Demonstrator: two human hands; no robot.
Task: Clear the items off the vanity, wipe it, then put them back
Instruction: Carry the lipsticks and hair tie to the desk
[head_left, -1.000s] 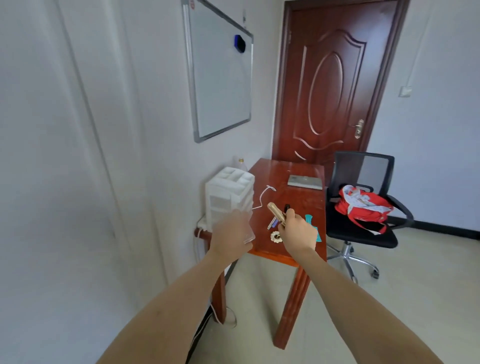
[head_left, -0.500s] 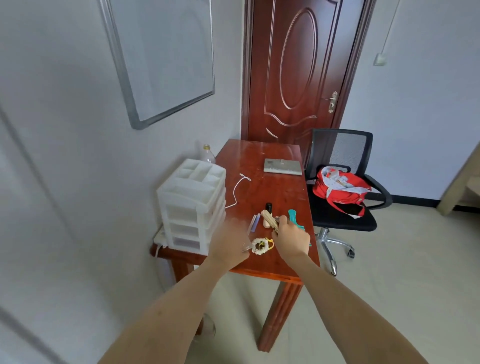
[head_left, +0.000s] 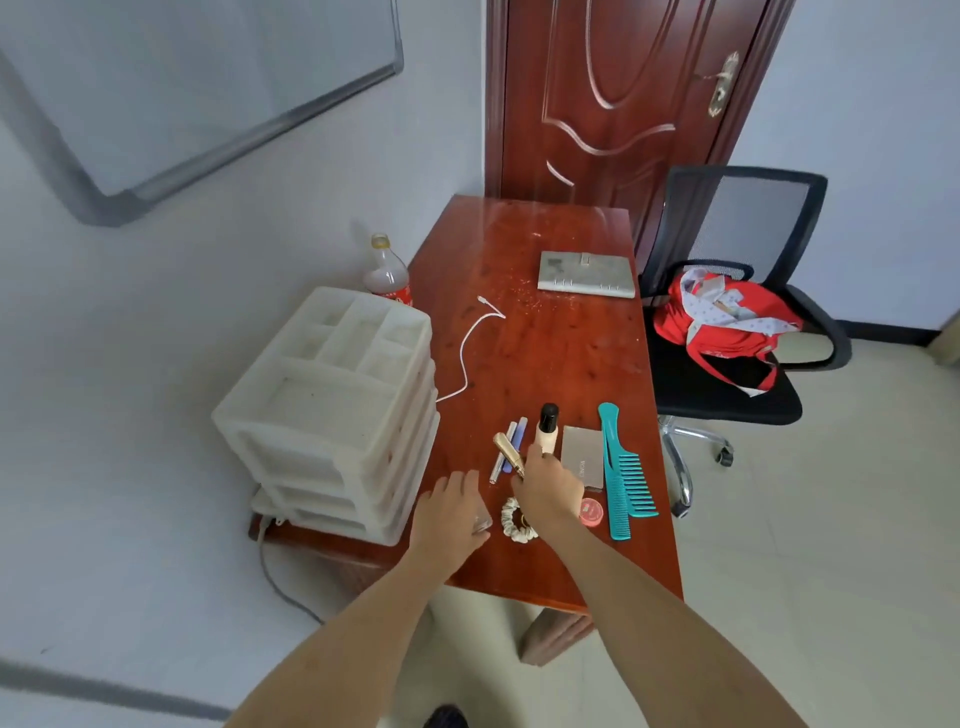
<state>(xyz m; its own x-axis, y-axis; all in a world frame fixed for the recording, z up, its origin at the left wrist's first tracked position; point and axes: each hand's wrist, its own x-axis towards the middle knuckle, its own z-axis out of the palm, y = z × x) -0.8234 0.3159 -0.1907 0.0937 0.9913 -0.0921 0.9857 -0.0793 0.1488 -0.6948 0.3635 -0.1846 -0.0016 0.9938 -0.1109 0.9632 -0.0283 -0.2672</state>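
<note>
Head view of a red-brown tabletop (head_left: 545, 353) standing against a white wall. The right hand (head_left: 550, 488) is clenched around a gold tube (head_left: 506, 451), which sticks out of the fist toward 11 o'clock. The left hand (head_left: 449, 514) lies low over the near tabletop edge with fingers loosely extended; a small clear object (head_left: 483, 522) shows at its fingertips, but a grasp cannot be confirmed. At 9 o'clock from the hands stands a white drawer organizer (head_left: 332, 410). Just beyond the right hand lie two slim pens (head_left: 511, 447), a beige bottle with a black cap (head_left: 546, 428) and a grey compact (head_left: 584, 457). At 3 o'clock lie two teal combs (head_left: 621, 467) and a small pink jar (head_left: 591, 512). A cream scrunchie (head_left: 511, 522) rests between the wrists. Toward 12 o'clock lie a white cable (head_left: 470, 353) and a grey notebook (head_left: 587, 275); a plastic bottle (head_left: 387, 273) stands behind the organizer.
</note>
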